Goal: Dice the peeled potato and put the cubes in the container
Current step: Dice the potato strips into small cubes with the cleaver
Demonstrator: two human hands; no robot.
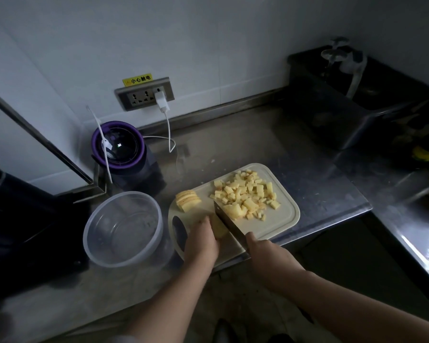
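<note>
A cream cutting board [282,219] lies on the steel counter. A pile of potato cubes [245,191] covers its far right part, and a stack of potato slices [187,199] sits at its far left corner. My left hand [202,240] holds down a potato piece [219,227] near the board's front. My right hand [266,256] grips the handle of a knife [227,219], whose blade stands on the board just right of that piece. A clear round plastic container [124,229] stands left of the board, with nothing in it.
A purple-rimmed blender [118,148] stands behind the container, with a white cable running to a wall socket [144,94]. A steel sink [344,115] with a tap sits at the back right. The counter's front edge runs just below the board.
</note>
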